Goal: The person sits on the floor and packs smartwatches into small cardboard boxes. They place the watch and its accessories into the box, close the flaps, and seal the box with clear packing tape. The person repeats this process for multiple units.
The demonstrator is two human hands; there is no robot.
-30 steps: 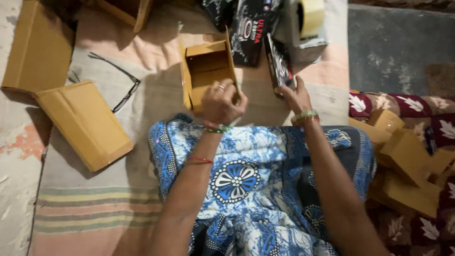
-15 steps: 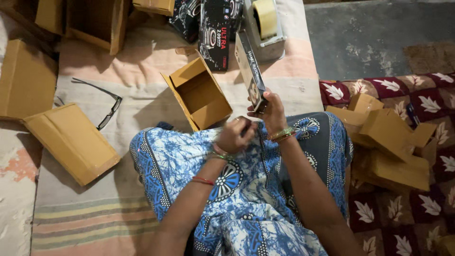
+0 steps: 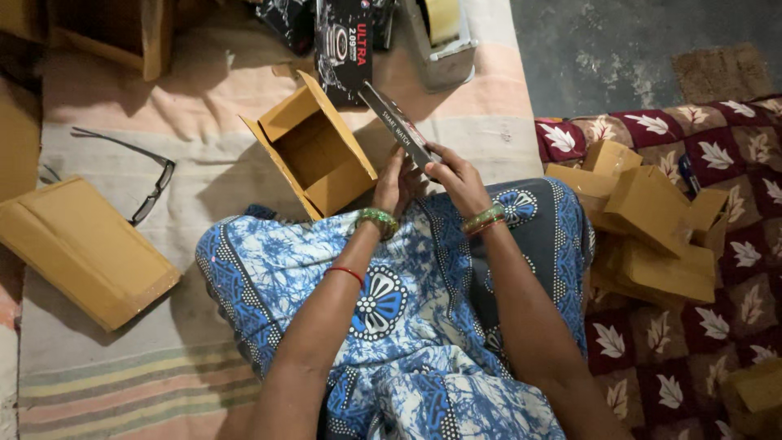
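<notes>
Both hands grip the black box (image 3: 397, 130): right hand (image 3: 458, 179) clasps its lower end, left hand (image 3: 395, 186) steadies beside; looks light, stiff.

Both forearms reach forward over the lap, left hand (image 3: 397, 186) and right hand (image 3: 456, 177) close together, fingers curled.

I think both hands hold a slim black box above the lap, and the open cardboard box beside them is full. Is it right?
Not quite: the head view shows the open cardboard box empty. The left hand and right hand do hold the slim black box.
</notes>
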